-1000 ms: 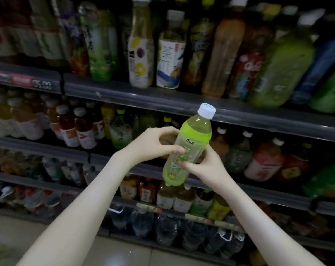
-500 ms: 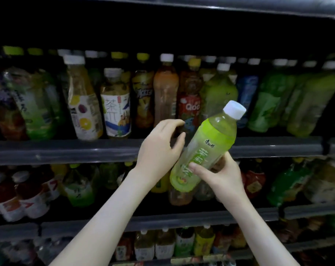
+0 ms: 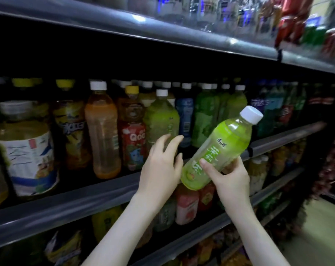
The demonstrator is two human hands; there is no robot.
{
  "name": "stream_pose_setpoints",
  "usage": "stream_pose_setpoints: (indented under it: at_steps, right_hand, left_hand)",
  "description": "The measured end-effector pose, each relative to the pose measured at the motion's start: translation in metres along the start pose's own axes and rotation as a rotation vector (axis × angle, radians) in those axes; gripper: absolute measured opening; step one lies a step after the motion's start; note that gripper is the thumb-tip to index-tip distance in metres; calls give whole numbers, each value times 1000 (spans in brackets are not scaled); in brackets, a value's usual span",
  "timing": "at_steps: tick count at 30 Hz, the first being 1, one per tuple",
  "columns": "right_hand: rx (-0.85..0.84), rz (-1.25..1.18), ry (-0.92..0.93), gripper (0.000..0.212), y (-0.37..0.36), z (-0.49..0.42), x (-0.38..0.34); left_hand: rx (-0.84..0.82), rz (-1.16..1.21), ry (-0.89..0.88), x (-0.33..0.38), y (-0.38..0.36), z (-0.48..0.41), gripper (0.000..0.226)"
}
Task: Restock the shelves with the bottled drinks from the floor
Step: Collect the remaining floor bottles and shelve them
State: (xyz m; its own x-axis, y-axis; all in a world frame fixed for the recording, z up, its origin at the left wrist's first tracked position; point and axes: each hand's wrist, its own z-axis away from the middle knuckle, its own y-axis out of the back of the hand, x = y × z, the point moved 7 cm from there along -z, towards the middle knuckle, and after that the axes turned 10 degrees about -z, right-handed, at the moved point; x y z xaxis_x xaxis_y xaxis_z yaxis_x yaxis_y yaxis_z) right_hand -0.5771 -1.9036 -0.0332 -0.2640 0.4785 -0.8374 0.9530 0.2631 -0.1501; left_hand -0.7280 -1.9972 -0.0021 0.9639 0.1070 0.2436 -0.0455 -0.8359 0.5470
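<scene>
My right hand [image 3: 230, 179] grips the lower half of a light green tea bottle [image 3: 223, 145] with a white cap, tilted so the cap points up and to the right. It hangs in front of the middle shelf [image 3: 67, 204]. My left hand [image 3: 160, 166] is just left of the bottle's base, fingers loosely spread and apart from it, reaching toward a matching green bottle on the shelf [image 3: 160, 120]. That shelf bottle stands upright behind my left fingers.
The middle shelf holds a row of upright drinks: an orange bottle [image 3: 102, 131], a red-labelled bottle [image 3: 133, 135], a blue bottle [image 3: 184, 116], more green bottles [image 3: 207, 116]. A shelf edge [image 3: 162, 35] runs overhead. Lower shelves [image 3: 201, 227] are packed with bottles.
The view has tilted up and closer to the middle shelf. My left hand has come off the held bottle and moved toward the shelved green bottle. My right hand keeps its grip.
</scene>
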Motion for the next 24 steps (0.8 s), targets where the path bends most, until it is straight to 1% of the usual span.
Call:
stream_pose_setpoints:
  at_steps: [3,5,8,10,13,15,17,20,22,24]
  right_hand:
    - [128,31,71,45,23,-29,0]
    - [184,44,110,51,34,-51,2]
    - [213,23,152,64,45,-90,11]
    - [208,30,161,64,49,-115,17]
    - [151,88,134,53,46,-146,28]
    - [101,141,92,52,45,-165,39]
    - [53,206,11,63,41,-181,55]
    - [-29,345,-75,80,34,-193,75]
    - [-90,432,-74,87,28,-197,79]
    - [-167,455,-44,93,20,-200,81]
  left_hand:
    - [-16,31,19,2,-13,-10,47]
    - [-10,25,21,4,-21,-16,48]
    - [-12,26,41,10,-41,-30,50]
    - [-39,38,85,17,-59,-44,53]
    - [-103,16,164,24,-94,-70,62]
    - [-148,-55,216,28,-120,-88,71]
    - [-191,-112,270,30,-141,-103,78]
    - [-189,-126,320,31,-159,-113,87]
    - [-170,-152,339,33,-166,-114,94]
    - [-147,-161,360,34,-170,-115,99]
